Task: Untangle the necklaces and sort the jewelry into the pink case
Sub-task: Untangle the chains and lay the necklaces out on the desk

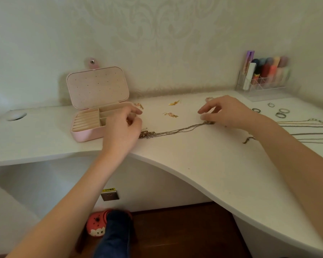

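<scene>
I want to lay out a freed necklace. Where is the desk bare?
Bare: the near desk edge, in front of the tangled chains. Crowded: rings and straightened chains at right, earrings behind, pink case at left.

one pink case (86, 135), four rings (283, 110), perhaps three earrings (171, 114)

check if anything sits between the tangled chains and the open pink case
Only the left hand itself. It hovers at the near right corner of the pink case, right where the tangled chains end. The desk along that stretch shows nothing else; the gold earrings lie farther back.
</scene>
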Action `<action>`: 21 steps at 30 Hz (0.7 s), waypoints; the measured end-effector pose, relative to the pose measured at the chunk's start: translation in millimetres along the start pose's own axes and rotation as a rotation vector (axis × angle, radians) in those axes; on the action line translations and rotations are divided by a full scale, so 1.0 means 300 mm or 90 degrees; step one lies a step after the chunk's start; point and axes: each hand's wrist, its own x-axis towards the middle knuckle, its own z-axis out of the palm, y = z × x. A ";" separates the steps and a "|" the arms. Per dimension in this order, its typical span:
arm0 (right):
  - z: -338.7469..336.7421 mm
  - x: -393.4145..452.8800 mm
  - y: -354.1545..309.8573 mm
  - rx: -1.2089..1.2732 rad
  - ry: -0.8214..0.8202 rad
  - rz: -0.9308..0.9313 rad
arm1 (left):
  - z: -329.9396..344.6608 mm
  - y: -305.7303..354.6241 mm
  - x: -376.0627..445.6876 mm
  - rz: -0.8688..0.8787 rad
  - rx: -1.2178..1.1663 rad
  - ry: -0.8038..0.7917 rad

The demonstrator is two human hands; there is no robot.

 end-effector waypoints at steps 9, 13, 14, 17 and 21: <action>0.015 0.001 -0.007 -0.174 -0.033 -0.038 | 0.043 0.075 -0.032 0.241 0.219 -0.080; 0.012 -0.011 -0.042 0.183 0.006 -0.007 | 0.138 0.167 0.017 0.098 0.024 -0.203; 0.003 -0.017 -0.050 0.293 0.012 -0.007 | 0.160 0.187 0.033 0.061 -0.031 -0.234; -0.023 -0.030 -0.057 0.517 0.030 0.017 | 0.207 0.209 0.059 -0.031 -0.190 -0.285; -0.036 -0.026 -0.049 0.616 0.127 0.086 | 0.213 0.207 0.049 -0.094 -0.282 -0.324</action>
